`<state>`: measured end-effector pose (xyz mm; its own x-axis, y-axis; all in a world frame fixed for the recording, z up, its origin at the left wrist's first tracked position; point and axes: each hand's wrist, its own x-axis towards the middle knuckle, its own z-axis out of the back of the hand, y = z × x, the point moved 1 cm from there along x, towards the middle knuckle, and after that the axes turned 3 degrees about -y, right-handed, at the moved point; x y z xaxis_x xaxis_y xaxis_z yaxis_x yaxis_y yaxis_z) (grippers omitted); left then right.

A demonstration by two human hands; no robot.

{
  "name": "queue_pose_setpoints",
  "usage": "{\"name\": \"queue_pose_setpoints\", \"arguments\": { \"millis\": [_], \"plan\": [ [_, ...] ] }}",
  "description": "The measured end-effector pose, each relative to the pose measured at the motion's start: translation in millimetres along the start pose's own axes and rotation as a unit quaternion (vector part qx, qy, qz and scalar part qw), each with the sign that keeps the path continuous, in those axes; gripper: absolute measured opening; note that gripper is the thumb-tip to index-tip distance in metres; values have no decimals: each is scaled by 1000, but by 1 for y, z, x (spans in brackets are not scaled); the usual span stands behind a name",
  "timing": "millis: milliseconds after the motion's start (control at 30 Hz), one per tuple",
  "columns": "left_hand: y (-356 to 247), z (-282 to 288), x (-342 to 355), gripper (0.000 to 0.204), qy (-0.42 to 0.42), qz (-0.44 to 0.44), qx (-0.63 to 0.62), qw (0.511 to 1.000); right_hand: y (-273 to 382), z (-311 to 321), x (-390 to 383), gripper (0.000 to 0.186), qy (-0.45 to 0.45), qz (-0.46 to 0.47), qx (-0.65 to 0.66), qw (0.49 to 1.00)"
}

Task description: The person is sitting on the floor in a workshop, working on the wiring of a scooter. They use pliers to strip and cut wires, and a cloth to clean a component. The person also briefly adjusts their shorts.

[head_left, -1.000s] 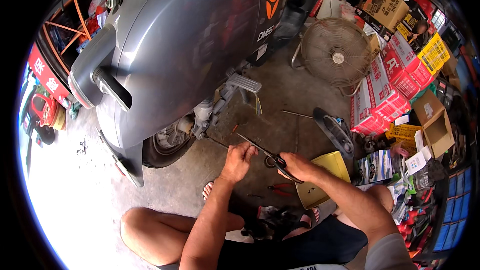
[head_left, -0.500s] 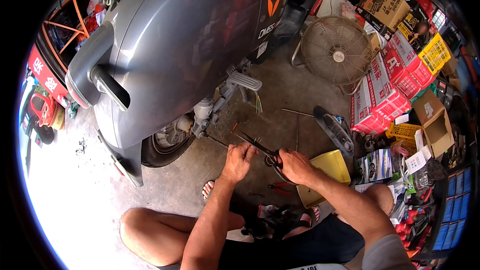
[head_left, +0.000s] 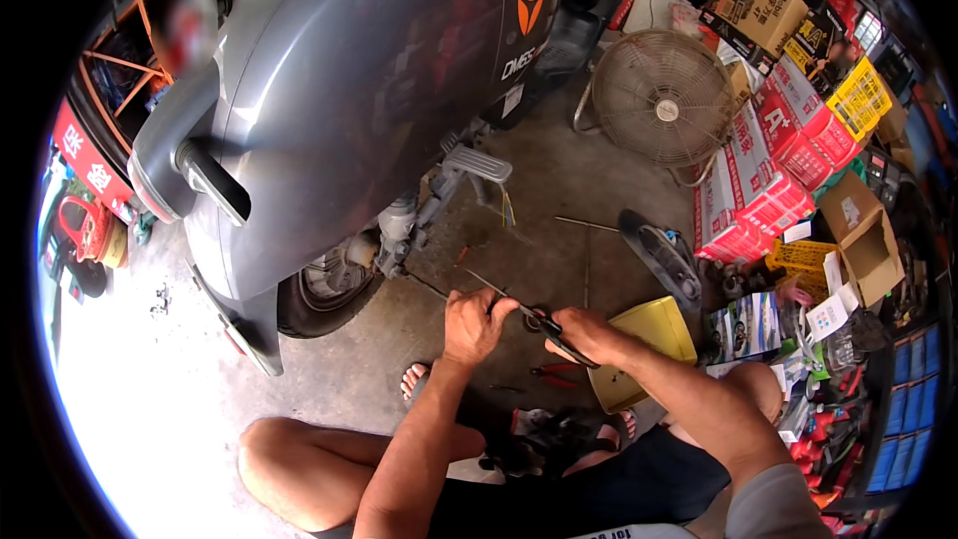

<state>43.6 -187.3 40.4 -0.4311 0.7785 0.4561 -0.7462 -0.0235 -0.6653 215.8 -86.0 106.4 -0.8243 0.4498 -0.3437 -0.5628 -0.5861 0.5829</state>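
A dark cable (head_left: 426, 285) runs from beside the rear wheel (head_left: 317, 291) of a grey scooter (head_left: 359, 70) to my left hand (head_left: 471, 327). The fingers of that hand are closed around the cable's end, with the thumb raised near the scissor blades. To its right, my right hand (head_left: 591, 336) grips a pair of dark scissors (head_left: 539, 319) by the handles. Their narrow blades point up and left, passing just beyond my left fingertips. Whether the blades touch the cable is hidden. Red-handled pliers (head_left: 555, 373) lie on the floor below my right hand.
A yellow tray (head_left: 654, 334) sits right of my right hand. Farther off are a long grey scooter part (head_left: 659, 258), a metal rod (head_left: 587, 224) and a round floor fan (head_left: 663, 90). Red and white cartons (head_left: 746, 185) stack up at right. A footrest (head_left: 479, 164) juts from the scooter.
The scissors have tilted, and their blades look closer together. My left thumb has lifted toward them. Both hands stay near the same place while the view shifts slightly.
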Motion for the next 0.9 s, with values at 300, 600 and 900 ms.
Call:
{"name": "queue_pose_setpoints", "arguments": {
  "millis": [300, 600, 900],
  "plan": [
    [6, -5, -3, 51, -12, 10, 20, 1000, -8, -16, 1, 25, -58, -54, -20, 997],
    [3, -3, -3, 52, -1, 19, 67, 998, -10, -25, 3, 24, -74, -92, -4, 993],
    [-1, 1, 1, 56, 3, 43, 45, 998, -7, -27, 2, 24, -91, -110, -4, 990]
  ]
}}
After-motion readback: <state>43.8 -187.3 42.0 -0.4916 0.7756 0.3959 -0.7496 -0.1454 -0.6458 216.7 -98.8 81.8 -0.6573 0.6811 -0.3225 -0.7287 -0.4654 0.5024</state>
